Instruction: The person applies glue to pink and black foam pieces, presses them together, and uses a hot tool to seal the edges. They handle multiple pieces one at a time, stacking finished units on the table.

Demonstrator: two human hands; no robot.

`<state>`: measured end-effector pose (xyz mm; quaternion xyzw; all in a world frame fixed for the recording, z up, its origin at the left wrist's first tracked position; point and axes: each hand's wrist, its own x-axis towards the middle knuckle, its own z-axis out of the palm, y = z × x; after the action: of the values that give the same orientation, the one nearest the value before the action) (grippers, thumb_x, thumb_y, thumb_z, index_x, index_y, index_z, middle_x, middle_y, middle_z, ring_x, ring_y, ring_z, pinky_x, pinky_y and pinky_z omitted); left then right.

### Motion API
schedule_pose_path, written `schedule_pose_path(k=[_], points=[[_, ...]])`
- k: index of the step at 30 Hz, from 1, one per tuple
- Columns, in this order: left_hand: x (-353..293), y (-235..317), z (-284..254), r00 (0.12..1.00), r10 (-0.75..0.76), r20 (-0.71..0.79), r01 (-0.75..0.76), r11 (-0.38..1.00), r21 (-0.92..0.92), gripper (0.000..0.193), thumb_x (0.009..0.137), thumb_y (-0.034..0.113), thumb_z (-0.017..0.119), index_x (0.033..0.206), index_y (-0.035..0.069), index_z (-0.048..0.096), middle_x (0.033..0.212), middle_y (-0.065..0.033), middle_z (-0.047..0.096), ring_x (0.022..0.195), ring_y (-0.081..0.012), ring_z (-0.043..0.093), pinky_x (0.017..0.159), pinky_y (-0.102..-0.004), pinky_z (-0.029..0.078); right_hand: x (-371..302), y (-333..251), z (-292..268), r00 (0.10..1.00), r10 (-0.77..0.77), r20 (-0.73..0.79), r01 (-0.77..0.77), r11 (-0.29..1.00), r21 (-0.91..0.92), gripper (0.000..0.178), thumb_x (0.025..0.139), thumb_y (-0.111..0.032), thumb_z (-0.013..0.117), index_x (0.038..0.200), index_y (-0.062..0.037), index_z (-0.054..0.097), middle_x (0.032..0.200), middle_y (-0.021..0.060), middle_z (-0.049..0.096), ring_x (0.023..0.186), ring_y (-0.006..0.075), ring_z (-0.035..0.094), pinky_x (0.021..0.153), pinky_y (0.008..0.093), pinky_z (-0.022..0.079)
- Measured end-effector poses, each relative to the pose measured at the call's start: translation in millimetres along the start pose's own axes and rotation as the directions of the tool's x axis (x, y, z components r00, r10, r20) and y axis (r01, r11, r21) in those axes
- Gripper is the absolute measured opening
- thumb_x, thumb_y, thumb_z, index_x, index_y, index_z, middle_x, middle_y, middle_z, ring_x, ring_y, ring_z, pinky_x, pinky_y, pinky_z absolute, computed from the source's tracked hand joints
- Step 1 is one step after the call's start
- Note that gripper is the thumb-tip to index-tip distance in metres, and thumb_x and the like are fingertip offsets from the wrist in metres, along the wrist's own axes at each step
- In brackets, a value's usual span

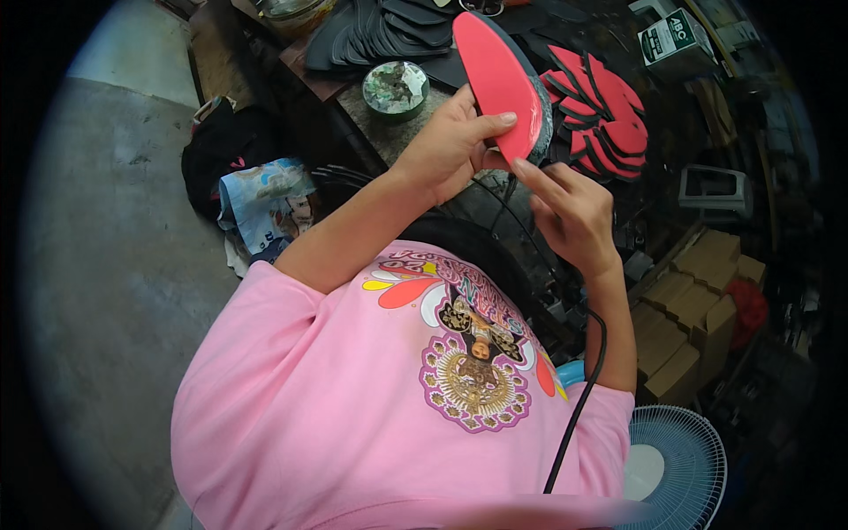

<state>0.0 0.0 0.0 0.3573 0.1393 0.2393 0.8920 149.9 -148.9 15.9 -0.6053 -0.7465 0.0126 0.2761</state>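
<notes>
A curved shoe sole [499, 79], bright red on its flat face and dark grey along its edge, is raised over the work table. My left hand [459, 141] is closed round its lower part, thumb pressed on the red face and the other fingers behind. At the sole's bottom tip, my right hand [570, 208] has one finger stretched to the edge and the rest curled in; part of its grip is hidden. Just left of the sole stands a round tin [395, 91] with a stained, whitish-green top.
Red-and-black sole pieces [605, 119] are heaped at the right, and dark sole pieces [371, 35] at the back. Brown cardboard boxes [693, 300] and a fan [676, 468] stand at my right. A black cable [587, 389] runs past my right arm. A green-and-white box [676, 42] sits far right.
</notes>
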Motion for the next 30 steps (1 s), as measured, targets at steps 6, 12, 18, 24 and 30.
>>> schedule_pose_path(k=[6,12,18,24,30], points=[[-9,4,7,0.988,-0.083,0.131,0.082,0.997,0.01,0.048,0.092,0.007,0.061,0.135,0.002,0.039,0.115,-0.0075,0.062,0.09,-0.0103,0.067,0.07,-0.0246,0.059,-4,23,15,0.961,0.241,-0.134,-0.246,0.969,-0.024,0.071,0.078,-0.003,0.069,0.141,-0.0258,0.048,0.073,0.0054,0.054,0.062,0.0244,0.06,0.057,0.0378,0.047],[-11,10,1,0.986,-0.075,0.147,0.057,0.991,0.118,0.045,0.092,0.008,0.061,0.132,0.001,0.042,0.114,-0.0085,0.062,0.089,-0.0118,0.067,0.065,-0.0256,0.059,-11,36,10,0.938,0.261,-0.227,-0.279,0.959,-0.053,0.058,0.077,0.003,0.065,0.13,-0.0221,0.059,0.077,0.0063,0.06,0.061,0.024,0.06,0.058,0.0348,0.05],[-6,-1,3,0.992,-0.09,0.089,0.069,0.975,0.213,0.042,0.093,0.009,0.058,0.132,0.001,0.043,0.114,-0.0082,0.062,0.091,-0.0117,0.066,0.068,-0.0272,0.06,-10,5,-3,0.997,-0.02,-0.071,0.011,0.992,-0.122,0.067,0.068,0.003,0.063,0.127,-0.0276,0.064,0.071,0.0035,0.055,0.058,0.0217,0.056,0.055,0.0342,0.049],[-8,5,-4,0.976,-0.169,0.138,0.15,0.979,0.142,0.049,0.091,0.008,0.061,0.136,0.0,0.041,0.119,-0.0073,0.061,0.101,-0.0107,0.064,0.077,-0.0257,0.057,-14,25,7,0.931,0.342,-0.129,-0.358,0.924,-0.136,0.057,0.079,-0.005,0.065,0.129,-0.0303,0.062,0.07,0.0053,0.05,0.063,0.0249,0.057,0.057,0.035,0.048],[-10,8,-11,0.974,-0.21,0.08,0.139,0.842,0.521,0.061,0.08,0.001,0.059,0.139,-0.004,0.043,0.124,-0.0078,0.059,0.109,-0.0109,0.058,0.095,-0.0244,0.045,-9,40,5,0.738,0.674,-0.035,-0.4,0.478,0.782,0.067,0.094,-0.012,0.06,0.152,-0.0153,0.026,0.085,0.003,0.059,0.075,0.013,0.059,0.069,0.029,0.053]])
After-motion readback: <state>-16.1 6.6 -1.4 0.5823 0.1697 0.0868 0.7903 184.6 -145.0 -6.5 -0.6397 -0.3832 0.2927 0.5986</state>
